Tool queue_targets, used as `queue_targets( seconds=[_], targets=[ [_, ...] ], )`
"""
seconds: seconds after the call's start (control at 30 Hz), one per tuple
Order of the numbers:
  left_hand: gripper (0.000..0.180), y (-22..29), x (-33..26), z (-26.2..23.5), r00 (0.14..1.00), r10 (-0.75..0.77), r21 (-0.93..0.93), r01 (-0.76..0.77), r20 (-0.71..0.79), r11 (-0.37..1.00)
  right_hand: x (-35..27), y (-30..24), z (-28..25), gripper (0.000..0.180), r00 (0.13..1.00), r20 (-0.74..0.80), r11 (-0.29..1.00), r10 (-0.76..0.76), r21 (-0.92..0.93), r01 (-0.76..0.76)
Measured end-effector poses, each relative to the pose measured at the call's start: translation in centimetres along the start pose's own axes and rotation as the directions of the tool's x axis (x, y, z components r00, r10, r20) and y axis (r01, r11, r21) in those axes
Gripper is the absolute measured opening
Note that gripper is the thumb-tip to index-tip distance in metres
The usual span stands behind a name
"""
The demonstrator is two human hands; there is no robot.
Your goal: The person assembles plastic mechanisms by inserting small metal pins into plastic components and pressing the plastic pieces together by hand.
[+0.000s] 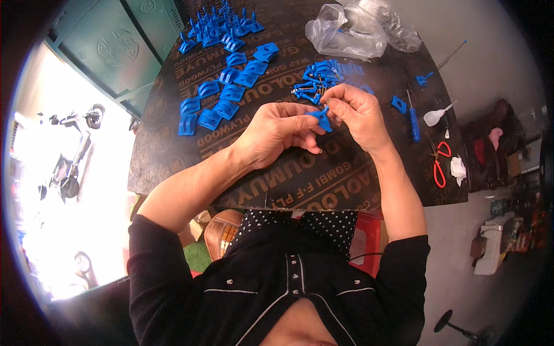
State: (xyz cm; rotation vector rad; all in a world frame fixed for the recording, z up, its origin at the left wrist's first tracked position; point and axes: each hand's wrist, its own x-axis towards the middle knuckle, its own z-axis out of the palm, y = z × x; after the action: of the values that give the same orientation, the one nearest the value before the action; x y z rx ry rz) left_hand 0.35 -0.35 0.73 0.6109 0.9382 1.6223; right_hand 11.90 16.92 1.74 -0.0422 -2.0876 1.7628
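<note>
- left hand (285, 126) has a blue plastic piece (324, 122) pinched between thumb and fingers, so that one's definitely grasping; the piece sits out over the dark printed tabletop (346, 179), roughly mid-table
- right hand (353, 112) is at 2 o'clock of that piece, thumb and finger pinched on a thin blue stalk (326, 107) right at its top; can't tell if the stalk is separate or part of the piece
- 12 o'clock from the hands, just beyond them: a heap of blue parts (332, 71), some with metal pins; clear plastic bag (346, 37) past it, near 1 o'clock
- around 10 o'clock: a bunch of curved blue pieces (232, 93) in loose rows; further out, near 11, a crowd of blue pieces with upright stems (216, 27)
- between 2 and 3 o'clock: a square blue piece (399, 104); blue screwdriver (414, 124) at 3, white squeeze bottle (434, 117) just beyond it; red-handled pliers (439, 170) at 4, crumpled white thing (457, 168) just beside them
</note>
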Motion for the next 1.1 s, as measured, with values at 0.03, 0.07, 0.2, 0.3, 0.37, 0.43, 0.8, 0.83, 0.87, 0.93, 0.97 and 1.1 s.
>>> queue_targets(
  seconds=[0.03,0.07,0.2,0.3,0.37,0.43,0.8,0.83,0.87,0.93,0.97,1.1],
  targets=[
    [0.038,0.0,0.0,0.0,1.0,0.003,0.003,-0.003,-0.003,1.0,0.0,-0.1,0.0,0.011,1.0,0.002,1.0,0.001,0.0,-0.001],
    [0.038,-0.1,0.0,0.0,1.0,0.005,0.005,-0.005,-0.006,1.0,0.0,-0.2,0.1,0.01,1.0,0.004,1.0,0.001,-0.005,-0.001],
    [0.038,-0.2,0.0,0.1,1.0,0.009,-0.003,-0.009,-0.011,1.0,-0.1,-0.3,0.1,0.011,1.0,0.003,1.0,0.002,-0.026,-0.002],
    [0.033,-0.2,0.1,0.1,1.0,0.018,-0.054,-0.019,-0.018,0.998,-0.1,-0.4,0.1,0.011,1.0,0.004,0.998,-0.017,-0.063,0.017],
    [0.033,-0.2,0.1,0.1,1.0,0.019,-0.046,-0.02,-0.02,0.999,-0.1,-0.4,0.1,0.011,1.0,0.004,0.998,-0.021,-0.066,0.021],
    [0.032,-0.2,0.2,0.1,1.0,0.02,-0.043,-0.02,-0.018,0.999,-0.1,-0.4,0.1,0.011,1.0,0.004,0.997,-0.026,-0.068,0.026],
    [0.032,-0.2,0.0,0.1,0.999,0.046,0.002,-0.046,-0.01,0.999,-0.1,-1.1,0.4,0.02,0.999,-0.049,1.0,-0.02,-0.013,0.02],
    [0.033,-0.1,0.0,0.2,0.998,0.06,0.015,-0.06,-0.024,0.998,0.0,-0.9,0.0,0.023,0.998,-0.058,1.0,-0.025,0.011,0.026],
    [0.034,0.2,-0.1,0.2,0.996,0.074,0.029,-0.073,-0.039,0.997,0.1,-0.6,-0.3,0.023,0.998,-0.058,0.999,-0.034,0.009,0.034],
    [0.035,0.6,0.0,0.2,0.989,0.131,0.045,-0.128,-0.064,0.991,0.2,0.0,-1.0,0.022,0.99,-0.135,0.998,-0.044,0.037,0.05],
    [0.036,0.9,0.0,0.1,0.979,0.183,0.059,-0.178,-0.094,0.982,0.3,0.2,-1.3,0.02,0.984,-0.177,0.999,-0.032,0.018,0.036],
    [0.037,2.2,0.1,-1.1,0.929,0.343,0.117,-0.329,-0.139,0.937,0.9,1.1,-1.8,0.016,0.97,-0.24,0.995,-0.032,-0.101,0.008]
  ],
)
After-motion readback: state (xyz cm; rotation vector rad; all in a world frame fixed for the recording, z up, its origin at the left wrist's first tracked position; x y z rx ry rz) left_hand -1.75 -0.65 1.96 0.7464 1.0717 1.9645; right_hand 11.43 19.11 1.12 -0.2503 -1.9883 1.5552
